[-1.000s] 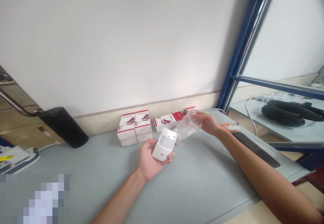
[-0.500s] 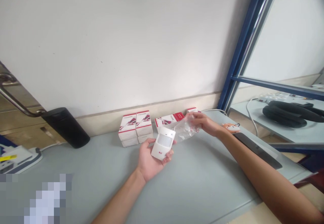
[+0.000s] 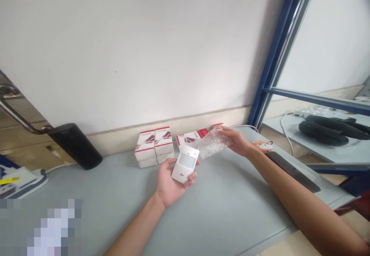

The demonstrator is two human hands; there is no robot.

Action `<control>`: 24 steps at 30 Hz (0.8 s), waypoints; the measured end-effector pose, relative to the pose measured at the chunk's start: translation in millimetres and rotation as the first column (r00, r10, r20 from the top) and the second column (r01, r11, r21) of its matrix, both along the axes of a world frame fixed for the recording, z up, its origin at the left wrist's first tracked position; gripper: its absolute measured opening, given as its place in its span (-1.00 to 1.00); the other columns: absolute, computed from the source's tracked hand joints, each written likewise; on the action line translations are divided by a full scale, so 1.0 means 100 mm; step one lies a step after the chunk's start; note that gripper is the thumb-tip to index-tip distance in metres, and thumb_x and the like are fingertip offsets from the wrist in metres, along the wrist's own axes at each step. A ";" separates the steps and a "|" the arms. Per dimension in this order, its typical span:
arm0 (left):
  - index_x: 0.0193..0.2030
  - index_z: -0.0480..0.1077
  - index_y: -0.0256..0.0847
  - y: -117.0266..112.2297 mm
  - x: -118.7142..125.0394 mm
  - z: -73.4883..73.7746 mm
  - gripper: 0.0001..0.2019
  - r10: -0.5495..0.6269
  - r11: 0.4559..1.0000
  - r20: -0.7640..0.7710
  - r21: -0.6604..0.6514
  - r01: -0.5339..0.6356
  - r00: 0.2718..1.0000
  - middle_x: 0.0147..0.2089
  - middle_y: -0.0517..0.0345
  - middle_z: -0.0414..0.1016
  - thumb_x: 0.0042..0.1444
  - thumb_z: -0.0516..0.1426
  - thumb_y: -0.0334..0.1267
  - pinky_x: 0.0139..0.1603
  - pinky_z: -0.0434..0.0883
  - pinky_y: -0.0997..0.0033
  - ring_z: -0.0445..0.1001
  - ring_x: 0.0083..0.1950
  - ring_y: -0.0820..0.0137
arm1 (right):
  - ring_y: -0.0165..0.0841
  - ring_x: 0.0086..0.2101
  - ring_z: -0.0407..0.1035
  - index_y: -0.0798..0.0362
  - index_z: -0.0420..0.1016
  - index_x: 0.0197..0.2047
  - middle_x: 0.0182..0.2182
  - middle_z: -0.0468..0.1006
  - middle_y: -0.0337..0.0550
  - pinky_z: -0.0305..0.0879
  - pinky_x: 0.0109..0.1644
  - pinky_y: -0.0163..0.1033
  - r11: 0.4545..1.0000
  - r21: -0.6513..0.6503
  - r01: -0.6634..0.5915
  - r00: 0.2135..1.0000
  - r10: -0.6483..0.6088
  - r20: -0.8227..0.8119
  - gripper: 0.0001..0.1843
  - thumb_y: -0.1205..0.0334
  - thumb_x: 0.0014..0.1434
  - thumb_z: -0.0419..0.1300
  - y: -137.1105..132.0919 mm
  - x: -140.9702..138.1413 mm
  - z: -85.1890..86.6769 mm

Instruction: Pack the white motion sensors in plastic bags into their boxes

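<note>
A white motion sensor point(image 3: 184, 166) with a curved lens window and a small red mark lies in my left hand point(image 3: 169, 182), the fingers wrapped round its sides. To the right, my right hand point(image 3: 237, 142) pinches a clear plastic bag point(image 3: 212, 144), which hangs down toward the sensor's top end. Behind the sensor lies a red and white box point(image 3: 190, 137), partly covered by the bag. Several similar boxes point(image 3: 154, 141) stand stacked to the left of it, against the wall. Another small box point(image 3: 217, 125) shows just behind the bag.
On the grey table point(image 3: 121, 209), a black cylinder point(image 3: 75, 146) leans at the left, near a white power strip point(image 3: 21, 182). An orange and white animal-shaped item point(image 3: 263, 145) and a dark flat object point(image 3: 293, 171) lie at the right. A blue frame point(image 3: 270, 55) rises at the right edge.
The plastic bag has sagged and bunched lower beside the sensor, and my right hand has turned slightly, its fingers more extended over the bag. My left hand has barely moved.
</note>
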State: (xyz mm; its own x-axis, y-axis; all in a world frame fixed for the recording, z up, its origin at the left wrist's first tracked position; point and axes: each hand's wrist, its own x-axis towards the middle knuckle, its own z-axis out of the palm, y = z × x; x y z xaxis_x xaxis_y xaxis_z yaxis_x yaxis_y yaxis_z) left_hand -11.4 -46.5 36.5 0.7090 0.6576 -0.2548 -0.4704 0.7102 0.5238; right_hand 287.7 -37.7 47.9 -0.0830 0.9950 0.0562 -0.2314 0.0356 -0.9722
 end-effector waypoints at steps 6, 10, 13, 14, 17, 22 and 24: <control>0.03 0.51 -0.50 0.01 -0.01 -0.04 -0.57 -0.031 0.999 0.021 0.032 0.031 0.999 -0.10 -0.28 0.58 0.18 0.09 -0.17 -0.48 0.26 0.40 0.39 -0.42 0.33 | -0.26 -0.21 0.42 -0.02 0.62 -0.03 -0.15 0.61 -0.14 0.28 -0.18 -0.22 1.000 0.003 -0.012 0.988 0.013 -0.152 -0.71 0.03 0.25 0.33 0.02 -0.01 -0.05; 0.05 0.50 -0.51 0.01 -0.01 -0.05 -0.56 -0.049 0.998 0.015 0.025 0.049 0.999 -0.10 -0.27 0.58 0.17 0.11 -0.17 -0.48 0.25 0.41 0.38 -0.41 0.33 | -0.28 -0.24 0.41 0.00 0.60 -0.07 -0.20 0.60 -0.15 0.29 -0.18 -0.23 0.998 0.013 -0.054 0.983 0.056 -0.175 -0.72 -0.01 0.28 0.31 0.02 -0.02 -0.05; 0.06 0.50 -0.50 0.02 -0.02 -0.06 -0.55 -0.058 0.998 0.021 0.038 0.058 0.998 -0.07 -0.27 0.58 0.17 0.11 -0.16 -0.47 0.24 0.41 0.39 -0.41 0.33 | -0.27 -0.25 0.43 -0.03 0.60 -0.07 -0.21 0.61 -0.15 0.29 -0.19 -0.22 0.999 0.014 -0.051 0.990 0.052 -0.133 -0.70 -0.04 0.26 0.32 0.00 -0.03 -0.04; 0.06 0.50 -0.49 0.02 -0.02 -0.06 -0.55 -0.064 0.997 0.025 0.042 0.063 0.998 -0.07 -0.27 0.58 0.17 0.11 -0.15 -0.47 0.24 0.41 0.39 -0.41 0.34 | -0.26 -0.25 0.44 -0.04 0.60 -0.06 -0.19 0.62 -0.15 0.29 -0.19 -0.21 0.999 0.007 -0.052 0.994 0.053 -0.100 -0.70 -0.03 0.25 0.34 0.00 -0.04 -0.04; 0.06 0.50 -0.48 0.03 -0.02 -0.08 -0.55 -0.089 0.994 0.028 0.059 0.087 0.996 -0.05 -0.27 0.58 0.17 0.12 -0.15 -0.47 0.22 0.40 0.39 -0.41 0.34 | -0.23 -0.24 0.46 -0.05 0.60 -0.01 -0.15 0.64 -0.13 0.29 -0.21 -0.21 0.997 -0.021 -0.074 0.997 0.074 0.015 -0.66 0.03 0.18 0.38 0.00 -0.06 -0.05; 0.09 0.50 -0.44 0.02 -0.03 -0.06 -0.55 -0.127 0.988 0.005 0.090 0.126 0.992 -0.02 -0.34 0.57 0.17 0.13 -0.14 -0.43 0.21 0.38 0.40 -0.40 0.34 | -0.22 -0.23 0.47 -0.06 0.61 0.03 -0.14 0.65 -0.13 0.29 -0.21 -0.21 0.998 -0.011 -0.063 0.996 0.063 0.059 -0.63 0.11 0.14 0.38 0.01 -0.06 -0.06; 0.16 0.47 -0.38 0.01 -0.03 -0.03 -0.52 -0.160 0.981 -0.005 0.106 0.160 0.987 -0.02 -0.31 0.57 0.18 0.12 -0.14 -0.41 0.21 0.37 0.42 -0.40 0.32 | -0.22 -0.22 0.48 -0.08 0.61 0.03 -0.12 0.66 -0.14 0.30 -0.20 -0.21 0.999 -0.022 -0.037 0.999 0.038 0.033 -0.62 0.11 0.13 0.40 0.00 -0.05 -0.05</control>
State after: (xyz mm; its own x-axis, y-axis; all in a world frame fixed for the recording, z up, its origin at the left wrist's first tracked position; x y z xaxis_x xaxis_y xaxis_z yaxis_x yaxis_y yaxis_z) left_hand -14.1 -45.1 33.2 0.8080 0.5588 -0.1868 -0.3575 0.7170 0.5985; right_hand 282.5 -37.7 42.8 -0.1218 0.9921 0.0313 -0.2000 0.0064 -0.9798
